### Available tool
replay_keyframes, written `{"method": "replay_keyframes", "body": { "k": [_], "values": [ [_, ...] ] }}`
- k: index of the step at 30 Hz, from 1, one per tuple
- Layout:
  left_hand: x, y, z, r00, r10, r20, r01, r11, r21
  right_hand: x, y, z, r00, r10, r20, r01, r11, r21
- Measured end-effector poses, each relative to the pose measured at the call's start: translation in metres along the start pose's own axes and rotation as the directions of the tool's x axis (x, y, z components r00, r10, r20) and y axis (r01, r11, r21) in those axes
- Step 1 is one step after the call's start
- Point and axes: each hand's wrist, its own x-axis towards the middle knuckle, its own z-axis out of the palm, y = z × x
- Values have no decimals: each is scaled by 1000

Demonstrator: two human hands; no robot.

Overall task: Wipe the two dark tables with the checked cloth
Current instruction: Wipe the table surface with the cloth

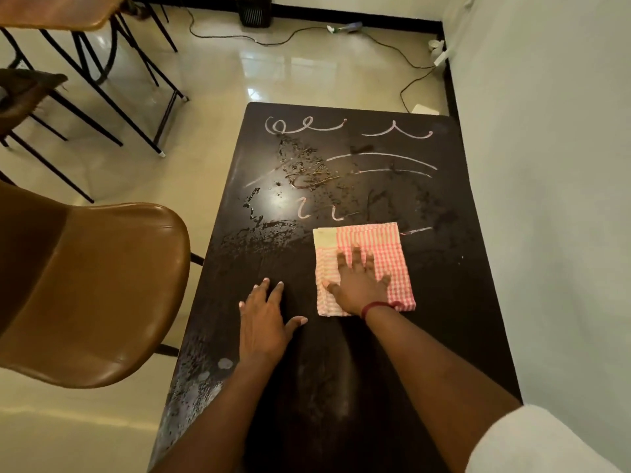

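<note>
A dark rectangular table (444,285) runs away from me against the right wall. Chalk-like pale squiggles and lines (345,129) mark its far half, with wet droplets (307,169) near the middle. The pink and white checked cloth (382,240), folded square, lies flat on the table's centre. My right hand (358,281) presses flat on the cloth, fingers spread. My left hand (263,322) rests flat on the bare tabletop just left of the cloth, fingers apart, holding nothing. Only one dark table is in view.
A brown leather chair (95,291) stands close to the table's left edge. More chairs with black legs (112,97) stand at the far left. Cables (403,56) and a black device (254,10) lie on the glossy floor beyond. A white wall (553,199) borders the right.
</note>
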Motion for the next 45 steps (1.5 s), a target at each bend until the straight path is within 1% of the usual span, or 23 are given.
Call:
{"method": "replay_keyframes", "body": {
  "k": [3,6,8,11,14,16,21,23,27,31,35,37,39,42,45],
  "values": [
    [4,8,3,999,32,17,-32,999,16,12,30,-17,997,83,-6,-82,995,55],
    [9,14,6,998,55,38,-56,998,41,1,54,-17,988,149,-31,-147,986,79],
    [10,19,8,996,66,56,-69,996,62,-13,57,-7,988,151,-41,-149,987,54],
    [10,26,12,995,57,77,-64,994,87,-23,52,4,993,112,-30,-112,994,12],
    [12,29,13,995,29,93,-37,996,85,-13,58,-6,997,77,9,-77,997,14],
    [13,29,12,994,20,107,-29,996,90,-3,69,-16,997,71,10,-72,997,36],
    [15,31,11,992,-1,128,-9,997,76,4,118,-36,978,208,-5,-206,972,118],
    [15,32,12,992,-4,128,-6,997,76,-6,133,-31,968,251,-27,-247,962,114],
    [16,33,13,992,-4,129,-7,996,86,-22,129,-18,966,256,-32,-254,966,51],
    [16,32,12,990,-6,139,-8,995,96,-5,146,-33,974,225,-13,-223,972,78],
    [16,32,12,989,-9,145,-7,994,108,9,185,-50,951,310,9,-308,941,139],
    [16,32,12,990,-13,142,-2,994,108,2,196,-47,943,334,-12,-329,934,139],
    [15,33,12,990,-12,140,-4,993,116,-15,196,-33,936,347,-55,-340,933,116],
    [14,35,12,990,-11,140,-8,991,133,-40,178,-9,931,345,-116,-342,939,41],
    [14,37,12,989,-13,146,-9,990,144,-45,138,2,959,263,-106,-265,964,-5]
  ]
}}
